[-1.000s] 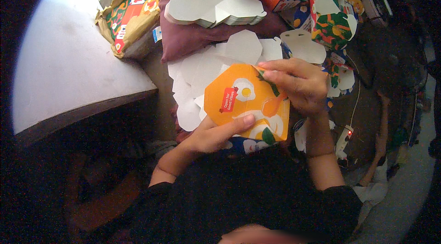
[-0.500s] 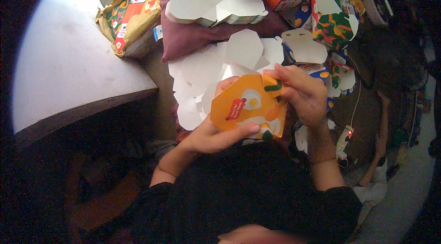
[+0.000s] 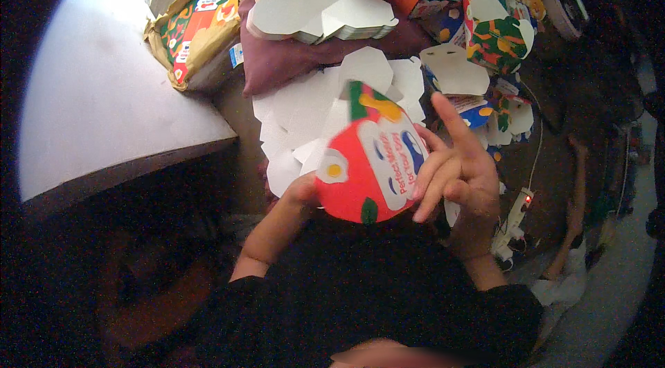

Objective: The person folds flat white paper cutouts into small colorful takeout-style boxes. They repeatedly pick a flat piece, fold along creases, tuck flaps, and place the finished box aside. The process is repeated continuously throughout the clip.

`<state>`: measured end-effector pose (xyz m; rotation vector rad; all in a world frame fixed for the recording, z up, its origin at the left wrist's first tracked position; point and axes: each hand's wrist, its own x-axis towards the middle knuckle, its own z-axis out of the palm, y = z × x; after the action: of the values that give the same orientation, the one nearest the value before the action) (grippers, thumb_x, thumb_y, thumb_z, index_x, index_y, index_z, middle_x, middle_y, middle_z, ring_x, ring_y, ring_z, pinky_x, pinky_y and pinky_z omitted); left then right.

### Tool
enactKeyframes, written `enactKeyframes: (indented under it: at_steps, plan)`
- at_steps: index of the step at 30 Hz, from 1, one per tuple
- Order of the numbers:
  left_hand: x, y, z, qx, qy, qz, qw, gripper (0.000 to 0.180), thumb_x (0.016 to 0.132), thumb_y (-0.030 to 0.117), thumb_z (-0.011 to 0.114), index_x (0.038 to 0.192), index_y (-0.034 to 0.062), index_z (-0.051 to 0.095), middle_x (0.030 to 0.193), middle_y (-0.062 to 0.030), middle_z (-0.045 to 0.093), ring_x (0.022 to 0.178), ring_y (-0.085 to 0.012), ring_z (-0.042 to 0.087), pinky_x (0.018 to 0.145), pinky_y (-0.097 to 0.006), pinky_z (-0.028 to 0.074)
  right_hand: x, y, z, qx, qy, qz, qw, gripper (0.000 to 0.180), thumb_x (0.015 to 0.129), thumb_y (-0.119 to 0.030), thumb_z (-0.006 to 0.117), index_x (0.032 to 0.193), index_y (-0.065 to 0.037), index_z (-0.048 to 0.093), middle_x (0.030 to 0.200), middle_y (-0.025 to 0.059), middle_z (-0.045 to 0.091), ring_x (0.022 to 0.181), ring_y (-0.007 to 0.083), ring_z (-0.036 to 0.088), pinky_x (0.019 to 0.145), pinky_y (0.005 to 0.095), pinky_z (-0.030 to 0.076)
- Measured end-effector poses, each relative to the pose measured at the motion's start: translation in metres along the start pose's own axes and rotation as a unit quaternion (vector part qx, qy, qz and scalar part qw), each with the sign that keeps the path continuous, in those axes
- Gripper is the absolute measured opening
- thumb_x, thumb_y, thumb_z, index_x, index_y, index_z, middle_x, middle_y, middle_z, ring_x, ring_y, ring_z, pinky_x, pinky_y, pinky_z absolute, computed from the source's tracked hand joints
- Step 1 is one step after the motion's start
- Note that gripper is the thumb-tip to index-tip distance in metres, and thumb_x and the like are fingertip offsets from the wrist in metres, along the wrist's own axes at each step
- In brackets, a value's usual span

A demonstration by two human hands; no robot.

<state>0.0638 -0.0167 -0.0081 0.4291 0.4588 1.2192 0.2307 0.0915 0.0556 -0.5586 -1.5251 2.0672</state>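
Note:
A small folded paper food box [image 3: 357,174] is held up in front of my chest, its red side with an egg print turned upward. A green and yellow panel stands at its far end. My left hand [image 3: 299,196] grips the box at its left edge, most of its fingers hidden behind the card. My right hand [image 3: 463,177] is at the box's right side with its fingers apart, the index finger stretched away and other fingertips against the printed panel. Beyond the box lie flat white box blanks [image 3: 294,108].
A stack of white blanks [image 3: 322,11] rests on a purple cushion [image 3: 267,66]. Folded printed boxes [image 3: 495,35] are heaped at the far right. A paper-wrapped pack [image 3: 197,28] sits beside a pale tabletop [image 3: 118,84] at left. A power strip [image 3: 516,212] lies right, near another person's arm [image 3: 575,195].
The box has been turned from its orange side to its red side. My right hand's fingers have spread from their pinch on the box's corner.

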Motion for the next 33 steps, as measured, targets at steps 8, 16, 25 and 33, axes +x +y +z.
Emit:
enactKeyframes:
  at_steps: [8,16,25,33]
  plan:
    - [0.002,-0.001,-0.025,0.082,-0.066,0.072,0.992,0.095,0.078,0.069,0.043,0.139,-0.0014,0.024,0.144,-0.0162,0.025,0.129,-0.0295,0.03,0.105,-0.042,0.023,0.016,0.018,-0.002,-0.08,0.084,0.03,0.993,0.042,0.072,-0.006,0.066,0.112,0.001,0.056,0.058,0.0002,0.061,0.052,0.0093,0.056,0.098,0.0411,0.032]
    - [-0.013,-0.013,-0.065,0.255,0.321,0.161,0.898,0.079,0.084,0.065,0.04,0.135,0.0064,0.031,0.139,-0.0125,0.035,0.127,-0.0304,0.036,0.103,-0.046,0.033,0.019,0.034,-0.024,-0.272,-0.136,-0.088,0.948,0.026,0.066,-0.022,0.077,0.085,-0.009,0.066,0.069,0.0004,0.065,0.065,0.0137,0.061,0.102,0.0455,0.027]
    - [-0.023,0.036,0.019,0.192,0.183,0.03,0.964,0.046,0.087,0.023,0.061,0.122,-0.0022,0.047,0.114,-0.0104,0.058,0.106,-0.0174,0.054,0.092,-0.031,0.042,0.025,0.045,-0.013,-0.415,0.027,-0.158,0.896,0.027,0.066,-0.025,0.077,0.079,-0.01,0.059,0.075,0.0023,0.059,0.073,0.0208,0.057,0.082,0.041,0.041]
    - [-0.009,0.021,0.022,0.262,0.277,0.041,0.923,0.029,0.092,0.02,0.053,0.112,-0.0009,0.054,0.098,-0.0059,0.06,0.087,-0.009,0.054,0.077,-0.024,0.045,0.026,0.058,-0.005,-0.347,0.099,-0.106,0.927,0.023,0.067,-0.014,0.075,0.072,-0.004,0.055,0.068,0.0048,0.055,0.063,0.017,0.052,0.06,0.0302,0.042]
